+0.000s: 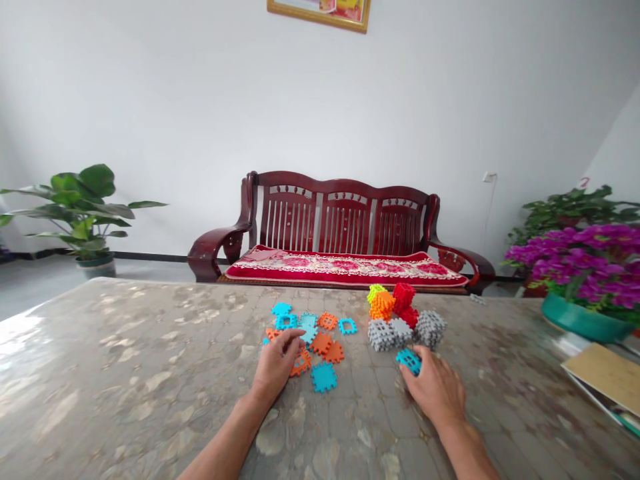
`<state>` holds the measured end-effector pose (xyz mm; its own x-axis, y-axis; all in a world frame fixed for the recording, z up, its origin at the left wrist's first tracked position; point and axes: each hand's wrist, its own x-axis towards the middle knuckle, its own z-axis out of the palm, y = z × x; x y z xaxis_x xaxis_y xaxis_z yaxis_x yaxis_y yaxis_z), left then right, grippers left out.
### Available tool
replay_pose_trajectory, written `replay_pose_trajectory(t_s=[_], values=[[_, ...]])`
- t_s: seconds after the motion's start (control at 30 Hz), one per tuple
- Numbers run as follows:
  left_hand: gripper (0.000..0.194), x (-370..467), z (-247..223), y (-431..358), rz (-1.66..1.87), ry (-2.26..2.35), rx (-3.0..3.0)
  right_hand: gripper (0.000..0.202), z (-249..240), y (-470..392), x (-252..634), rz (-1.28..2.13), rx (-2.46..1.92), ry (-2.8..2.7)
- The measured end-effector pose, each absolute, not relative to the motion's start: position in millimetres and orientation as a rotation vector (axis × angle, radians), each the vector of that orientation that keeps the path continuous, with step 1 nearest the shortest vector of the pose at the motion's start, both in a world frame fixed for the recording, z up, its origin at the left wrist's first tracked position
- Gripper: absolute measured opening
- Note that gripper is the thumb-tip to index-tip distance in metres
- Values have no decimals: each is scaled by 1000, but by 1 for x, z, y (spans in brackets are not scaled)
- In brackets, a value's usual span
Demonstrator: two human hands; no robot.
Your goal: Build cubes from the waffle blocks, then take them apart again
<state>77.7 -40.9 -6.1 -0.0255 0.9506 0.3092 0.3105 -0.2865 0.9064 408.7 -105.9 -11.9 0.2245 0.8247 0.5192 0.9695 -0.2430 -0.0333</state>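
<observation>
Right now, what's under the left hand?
Orange pieces and a bit of a blue piece peek out around the left hand. The hand covers what's directly beneath, so I can't tell how many pieces are there.

On one table [165,373] I count at least five orange squares [320,343], at least six blue squares [324,378], two red stacks [404,295], at least two gray stacks [431,328], one orange stack [383,306], one yellow stack [375,292] and one flower bowl [583,319]; beyond, one bench [345,220], one picture [340,8].

No writing, number or brand can be read.
</observation>
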Motion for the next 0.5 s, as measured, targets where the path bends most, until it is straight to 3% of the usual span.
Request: replay_pose_trajectory(t_s=[0.27,0.5], values=[[33,55,-12,-33,1455,1649,1559,35,-19,-102,414,-546,-2086,-1690],[33,51,-3,-37,1183,2087,1822,29,-8,-106,410,-558,-1830,-1621]])
